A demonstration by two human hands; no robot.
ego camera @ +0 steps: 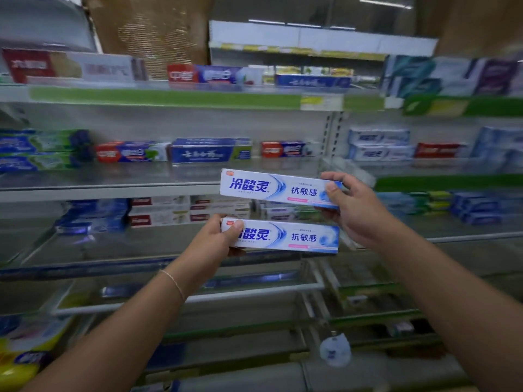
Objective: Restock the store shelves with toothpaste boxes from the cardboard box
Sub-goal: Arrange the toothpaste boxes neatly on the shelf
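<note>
Two white-and-blue toothpaste boxes are held up in front of the store shelves. My right hand [351, 207] grips the right end of the upper toothpaste box [271, 188], thumb on its front. My left hand [218, 236] grips the left end of the lower toothpaste box [285, 236], thumb over its front face. Both boxes lie level, one above the other, just in front of the middle shelf [113, 190]. The cardboard box is not in view.
Shelves run across the view, each with a row of toothpaste boxes toward the back. A blue box [210, 149] and red-and-blue boxes [133, 151] stand on the middle shelf. An upright post [331, 131] divides the bays. Yellow packages [25, 355] sit at lower left.
</note>
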